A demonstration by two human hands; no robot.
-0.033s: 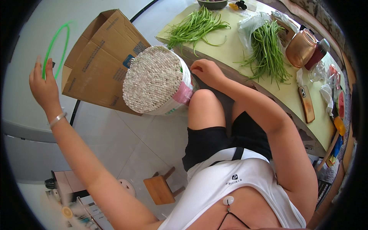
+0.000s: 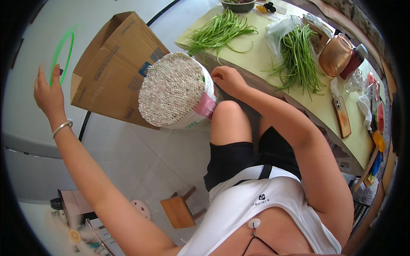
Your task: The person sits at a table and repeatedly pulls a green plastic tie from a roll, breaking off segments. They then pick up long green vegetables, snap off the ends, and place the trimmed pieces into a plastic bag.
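My left hand [image 2: 49, 94] is raised at the far left, its fingers stretched and apart. Beside its fingers rises a thin bright green loop [image 2: 71, 45], partly blurred; whether the hand touches it I cannot tell. My right hand [image 2: 229, 81] is held with curled fingers by the rim of a round white container [image 2: 206, 87], near my knee. Whatever those fingers hold, if anything, is hidden. Tightly packed pale, narrow pieces [image 2: 171, 89] fill the container, their small ends facing up. A pink patch [image 2: 206, 106] shows on its side.
An open cardboard box [image 2: 113, 70] stands behind the container. On the pale yellow table [image 2: 256, 64] lie two heaps of long green stems [image 2: 220, 32], a copper-coloured jar [image 2: 336, 55] and a phone [image 2: 341, 117]. A small wooden stool [image 2: 177, 212] stands on the tiled floor.
The green loop looks narrower and has shifted a little beside my left hand. My left hand has turned slightly. My right hand has hardly moved.
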